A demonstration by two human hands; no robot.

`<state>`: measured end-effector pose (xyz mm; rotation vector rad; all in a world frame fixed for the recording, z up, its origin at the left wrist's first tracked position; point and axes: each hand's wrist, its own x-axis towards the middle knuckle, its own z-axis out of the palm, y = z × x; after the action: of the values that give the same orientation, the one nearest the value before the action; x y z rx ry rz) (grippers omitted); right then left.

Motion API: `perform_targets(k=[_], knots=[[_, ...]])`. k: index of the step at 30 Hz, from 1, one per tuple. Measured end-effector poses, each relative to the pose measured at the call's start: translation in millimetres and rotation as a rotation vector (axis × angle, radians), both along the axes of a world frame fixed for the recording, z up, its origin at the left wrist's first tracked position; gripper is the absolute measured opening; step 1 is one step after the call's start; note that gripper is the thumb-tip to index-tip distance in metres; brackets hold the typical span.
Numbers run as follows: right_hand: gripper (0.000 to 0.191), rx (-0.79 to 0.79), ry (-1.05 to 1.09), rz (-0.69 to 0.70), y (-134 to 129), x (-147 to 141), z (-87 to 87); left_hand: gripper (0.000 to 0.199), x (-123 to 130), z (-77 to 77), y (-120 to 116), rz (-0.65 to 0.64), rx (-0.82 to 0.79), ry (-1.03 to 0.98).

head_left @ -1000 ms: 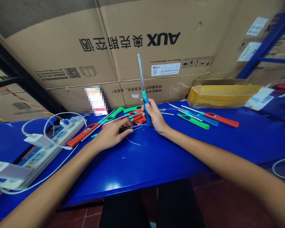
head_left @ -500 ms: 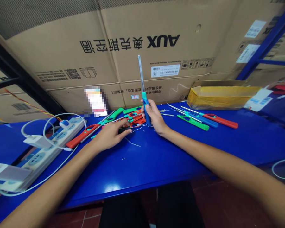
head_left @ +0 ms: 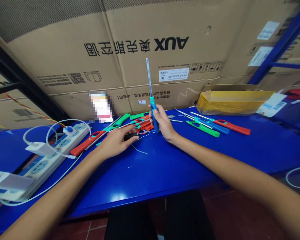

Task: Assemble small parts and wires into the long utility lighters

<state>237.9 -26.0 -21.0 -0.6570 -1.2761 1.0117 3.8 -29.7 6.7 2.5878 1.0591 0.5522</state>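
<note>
My right hand (head_left: 163,123) is closed round the blue handle of a long lighter (head_left: 149,78), which stands upright with its metal tube pointing up. To its left, my left hand (head_left: 117,140) is wrapped round a small black object (head_left: 131,136); the fingers partly hide what it is. Beyond my left hand lie red lighter parts (head_left: 146,126) and a green handle (head_left: 137,116). A red lighter (head_left: 86,143) and a green one (head_left: 118,122) lie to the left. On the right rest a green lighter (head_left: 203,129), a blue one (head_left: 221,129) and a red one (head_left: 236,127).
A white power strip (head_left: 46,165) with chargers and cables runs along the left of the blue table (head_left: 165,173). A blurred phone (head_left: 101,106) leans on the large cardboard (head_left: 130,73) behind. A yellow-taped box (head_left: 235,102) sits at the back right.
</note>
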Motion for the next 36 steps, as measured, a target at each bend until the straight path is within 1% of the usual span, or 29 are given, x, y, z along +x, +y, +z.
perform_targets(k=[3,7,10,12,15,17,20,23,25,26,29,32,36], knots=[[0.045,-0.014,0.015,0.01,-0.6,0.0,1.0,0.029,-0.7,0.5,0.8,-0.01,0.012,0.01],[0.041,-0.049,0.112,0.019,0.4,3.0,6.9,0.028,-1.6,1.7,1.6,-0.011,0.009,0.025],[0.04,-0.101,0.187,-0.01,4.5,8.2,9.2,0.025,-1.1,0.0,1.8,0.066,0.043,-0.053],[0.04,-0.139,0.232,-0.017,8.1,11.3,7.7,0.021,0.0,-2.7,1.2,0.132,0.057,-0.1],[0.039,-0.205,0.294,0.01,11.4,12.3,3.4,0.017,3.7,-6.0,-2.3,0.172,0.021,-0.116],[0.038,-0.247,0.325,0.052,10.6,9.9,1.4,0.012,8.8,-6.3,-6.2,0.145,0.014,-0.136],[0.037,-0.284,0.354,0.118,5.9,3.4,0.7,0.004,22.0,-3.9,-10.8,0.067,0.027,-0.151],[0.04,-0.304,0.387,0.156,1.7,-2.0,1.2,0.007,39.6,-2.4,-8.6,-0.03,0.061,-0.149],[0.04,-0.299,0.401,0.159,1.7,-2.5,1.1,0.012,50.2,-3.8,-3.6,-0.112,0.077,-0.15],[0.04,-0.292,0.402,0.155,2.7,-1.7,0.7,0.012,54.4,-5.5,-0.8,-0.13,0.097,-0.143],[0.04,-0.28,0.396,0.133,7.9,3.2,-0.9,0.012,61.0,-13.6,5.8,-0.133,0.19,-0.14],[0.041,-0.296,0.406,0.125,12.1,7.2,-2.9,0.011,60.2,-22.2,7.8,-0.14,0.26,-0.112],[0.041,-0.314,0.432,0.132,12.4,6.9,-4.3,0.016,56.0,-26.2,5.6,-0.159,0.334,-0.058]])
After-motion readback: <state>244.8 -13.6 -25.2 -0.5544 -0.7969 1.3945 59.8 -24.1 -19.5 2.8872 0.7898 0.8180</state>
